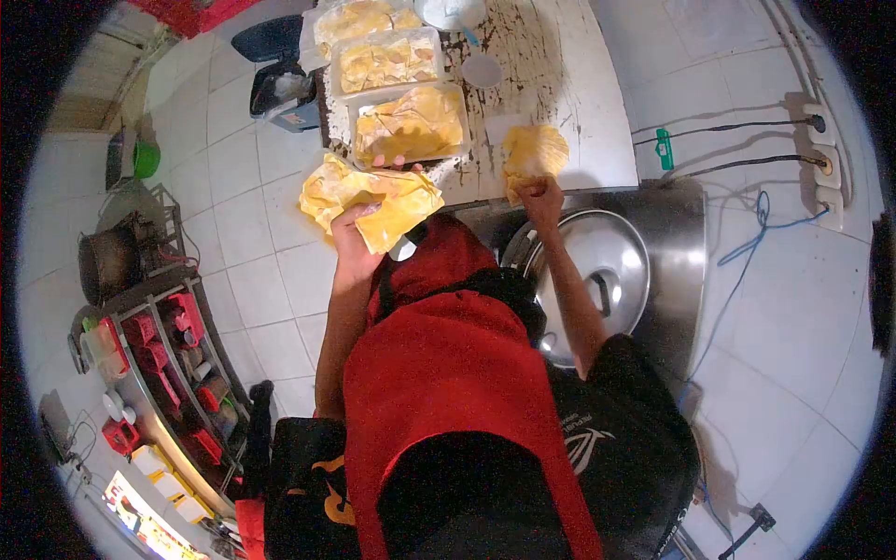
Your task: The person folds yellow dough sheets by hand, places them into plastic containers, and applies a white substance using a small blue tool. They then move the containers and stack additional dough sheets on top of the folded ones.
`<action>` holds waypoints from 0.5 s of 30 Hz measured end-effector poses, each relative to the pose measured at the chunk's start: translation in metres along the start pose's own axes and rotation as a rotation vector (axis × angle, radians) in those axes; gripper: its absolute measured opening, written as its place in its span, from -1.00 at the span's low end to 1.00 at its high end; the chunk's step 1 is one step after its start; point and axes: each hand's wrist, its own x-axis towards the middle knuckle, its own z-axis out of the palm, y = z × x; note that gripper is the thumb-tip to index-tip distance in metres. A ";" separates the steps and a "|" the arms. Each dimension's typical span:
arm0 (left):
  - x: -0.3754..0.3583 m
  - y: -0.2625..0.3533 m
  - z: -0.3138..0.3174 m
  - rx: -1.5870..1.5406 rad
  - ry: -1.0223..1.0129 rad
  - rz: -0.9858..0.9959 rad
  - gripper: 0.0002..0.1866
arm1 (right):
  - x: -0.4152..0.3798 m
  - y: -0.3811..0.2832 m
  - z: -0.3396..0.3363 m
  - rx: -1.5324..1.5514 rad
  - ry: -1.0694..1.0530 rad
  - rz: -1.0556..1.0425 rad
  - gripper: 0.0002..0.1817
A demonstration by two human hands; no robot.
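Note:
My left hand (353,229) is wrapped around a loose stack of yellow dough wrappers (397,207), its thumb on top and fingertips showing at the far edge. The stack is floury and uneven, in front of the nearest tub. Over the table's front edge, my right hand (539,201) pinches the lower edge of a single yellow dough wrapper (536,152). That piece lies spread with a dusty, pale surface. Just beyond the left hand, a clear plastic tub (464,140) holds more folded yellow dough pieces (411,121).
Behind the near tub stand another tub (386,62) and a tray (364,21) of yellow pieces. A small round lid (482,71) and a white bowl (450,11) are on the worn white table (569,84). Below the right forearm is a large metal lid (607,271).

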 end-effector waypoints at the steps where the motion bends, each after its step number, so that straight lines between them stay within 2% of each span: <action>1: 0.000 0.000 -0.001 0.006 0.013 -0.005 -0.17 | -0.002 -0.002 -0.001 0.045 0.036 0.073 -0.78; 2: 0.000 -0.001 -0.001 0.012 0.026 -0.010 -0.18 | -0.005 -0.003 -0.002 0.090 0.071 0.145 -0.75; 3: 0.000 -0.001 0.000 0.012 0.025 -0.008 -0.18 | -0.006 0.000 -0.006 0.091 0.071 0.143 -0.75; 5: 0.001 -0.001 0.002 -0.002 0.008 -0.012 -0.20 | -0.005 0.011 -0.013 0.323 0.050 0.108 -0.69; 6: 0.003 0.000 0.000 0.000 0.013 0.008 -0.20 | 0.000 -0.005 -0.019 0.329 0.034 0.097 -0.69; 8: 0.002 -0.001 -0.009 -0.022 0.004 -0.039 -0.24 | 0.008 -0.068 -0.048 0.484 -0.163 0.104 -0.61; 9: 0.002 -0.002 -0.013 -0.013 0.013 -0.034 -0.24 | 0.008 -0.084 -0.053 0.495 -0.172 0.107 -0.61; 11: 0.009 -0.006 -0.017 -0.040 0.021 -0.046 -0.31 | 0.015 -0.114 -0.059 -0.023 -0.390 -0.246 -0.59; 12: 0.011 -0.008 -0.016 0.008 0.086 -0.040 -0.40 | 0.014 -0.155 -0.068 0.208 -0.496 -0.156 -0.63; 15: 0.016 -0.012 -0.016 -0.141 0.117 -0.043 -0.42 | 0.014 -0.235 -0.081 0.297 -0.580 -0.240 -0.69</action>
